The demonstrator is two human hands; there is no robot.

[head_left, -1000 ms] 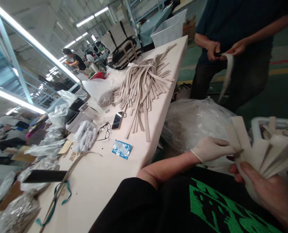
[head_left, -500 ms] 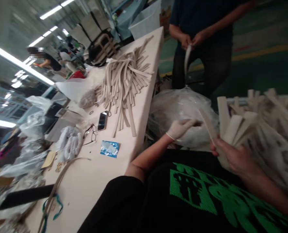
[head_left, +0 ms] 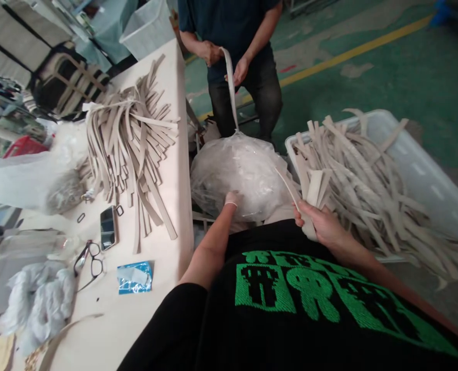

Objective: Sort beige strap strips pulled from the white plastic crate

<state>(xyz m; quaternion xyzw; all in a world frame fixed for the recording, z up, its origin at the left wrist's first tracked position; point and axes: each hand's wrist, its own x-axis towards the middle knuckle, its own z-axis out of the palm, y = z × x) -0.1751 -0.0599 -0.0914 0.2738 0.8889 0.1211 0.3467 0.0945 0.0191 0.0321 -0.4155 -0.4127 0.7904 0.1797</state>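
My right hand (head_left: 319,222) is closed around a bundle of beige fabric straps (head_left: 317,188), their ends fanned upward. One strap (head_left: 288,184) in that grip stands apart from the others and leans left. My left hand (head_left: 234,198), in a pale glove, is against the near side of a big clear plastic bag (head_left: 248,165). Its fingers blend into the plastic, so their pose is unclear. Across the bag, a co-worker's hands (head_left: 241,71) hold a long beige strap (head_left: 229,85) that hangs down to the top of the bag.
A white bin (head_left: 414,154) heaped with loose straps (head_left: 352,170) stands at right. On the table (head_left: 170,257) at left lie a tied strap bundle (head_left: 124,134), a phone (head_left: 108,228), glasses (head_left: 93,260) and a blue packet (head_left: 134,278). The co-worker (head_left: 229,26) stands opposite.
The view has swung right and down, showing more of the bin. My left hand has gone from above the bag to against it. The co-worker's hands have spread apart along the strap.
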